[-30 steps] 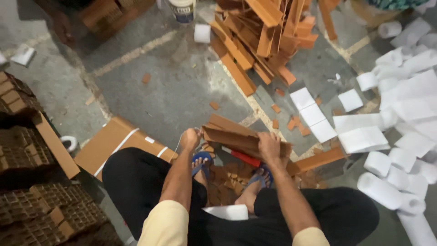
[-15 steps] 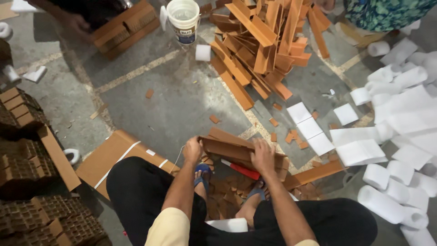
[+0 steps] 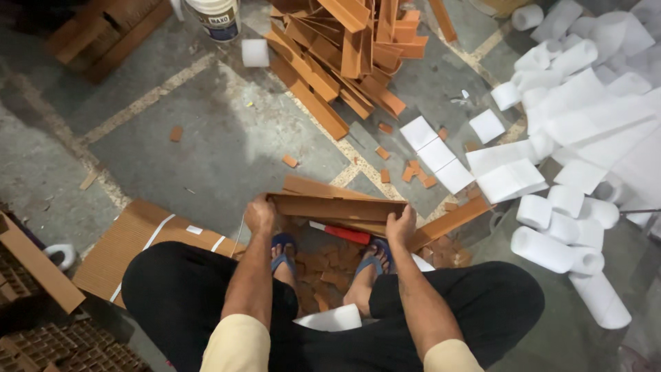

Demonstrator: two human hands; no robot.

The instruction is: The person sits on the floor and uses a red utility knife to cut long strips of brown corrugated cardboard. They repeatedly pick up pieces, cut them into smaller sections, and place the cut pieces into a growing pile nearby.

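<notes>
beyond the grip, a heap of cardboard strips (image 3: pixel 344 55) lies on the floor (image 3: pixel 206 138), with white rolls (image 3: pixel 571 207) spread off to the right of the hands. a flat carton (image 3: pixel 131 241) lies left of the grip. the strip bundle (image 3: pixel 337 207) is held level over the feet, left hand (image 3: pixel 260 213) closed on one end, right hand (image 3: pixel 401 226) on the other. a red tool (image 3: pixel 341 233) lies just under it. a white bucket (image 3: pixel 215 17) stands far ahead; its contents can't be told.
</notes>
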